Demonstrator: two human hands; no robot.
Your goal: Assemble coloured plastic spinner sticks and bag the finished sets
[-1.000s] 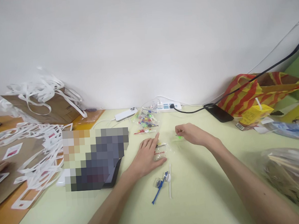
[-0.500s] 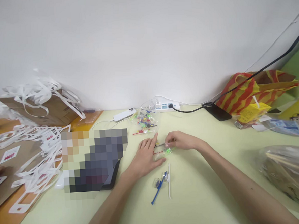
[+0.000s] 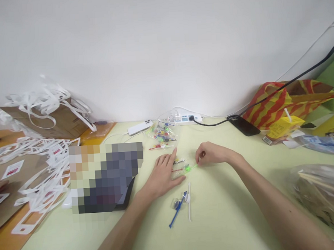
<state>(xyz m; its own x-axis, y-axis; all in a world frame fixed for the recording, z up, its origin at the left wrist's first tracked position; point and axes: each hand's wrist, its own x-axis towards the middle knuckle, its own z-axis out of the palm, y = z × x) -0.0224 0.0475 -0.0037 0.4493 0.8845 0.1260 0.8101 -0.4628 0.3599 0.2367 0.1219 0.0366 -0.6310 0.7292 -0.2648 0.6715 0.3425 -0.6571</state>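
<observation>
My left hand [image 3: 163, 174] lies flat on the pale green table [image 3: 223, 208], fingers spread, pressing on a small clear packet [image 3: 180, 167] that holds red and dark stick pieces. Just right of it, my right hand [image 3: 212, 154] pinches the end of a thin green stick [image 3: 190, 167] whose bright green head sits at the packet's mouth. In front of my left hand lie a blue stick [image 3: 176, 212] and a white stick [image 3: 189, 200] with small clear round pieces. Farther back lies a clear bag of mixed coloured sticks [image 3: 162, 134].
A tablet [image 3: 126, 197] lies left of my hand. White paper cut-outs [image 3: 42, 174] and brown paper bags [image 3: 56, 122] fill the left. A phone [image 3: 140, 127], power strip [image 3: 185, 119], black cable, striped bag [image 3: 284, 99], yellow carton [image 3: 284, 127] and a plastic-wrapped bundle [image 3: 324, 194] ring the back and right.
My right hand brought the green stick left to the packet, then drew back slightly to the right. The green head now rests at the packet. My left hand has stayed put.
</observation>
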